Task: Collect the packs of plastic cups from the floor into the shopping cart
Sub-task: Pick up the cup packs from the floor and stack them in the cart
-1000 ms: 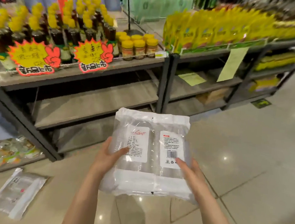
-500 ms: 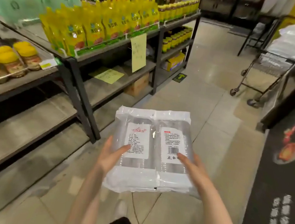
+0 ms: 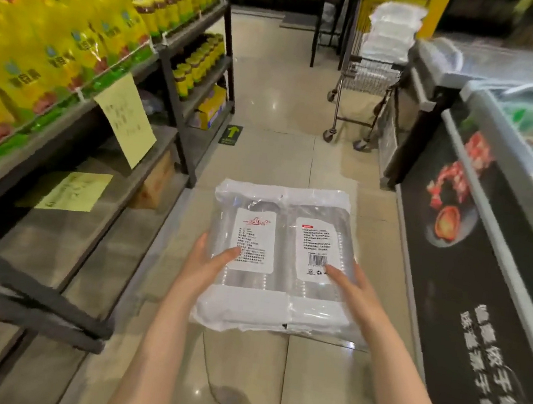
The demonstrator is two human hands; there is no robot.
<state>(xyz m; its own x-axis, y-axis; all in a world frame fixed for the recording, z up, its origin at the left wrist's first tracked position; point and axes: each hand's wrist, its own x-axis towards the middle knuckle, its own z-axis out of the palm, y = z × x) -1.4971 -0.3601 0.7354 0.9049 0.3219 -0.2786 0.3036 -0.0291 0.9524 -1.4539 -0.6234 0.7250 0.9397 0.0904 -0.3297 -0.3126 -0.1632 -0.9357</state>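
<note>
Shift: view has swung from the shelving to face down the aisle; shopping cart (image 3: 367, 80) now at 1 o'clock, well ahead.
Grip: left hand (image 3: 207, 266) and right hand (image 3: 353, 286) clasp the pack of plastic cups (image 3: 276, 260) between thumbs and fingers, held at chest centre.
Progress: cart already piled with white packs (image 3: 391, 32); this one undelivered.
Unclear: cart basket blurred; no floor packs visible.

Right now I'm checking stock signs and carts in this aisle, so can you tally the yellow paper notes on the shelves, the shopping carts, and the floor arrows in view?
Yellow paper notes: 2, the hanging note and the flat note
Shopping carts: 1, the shopping cart
Floor arrows: 1, the green arrow
Total: 4
</note>
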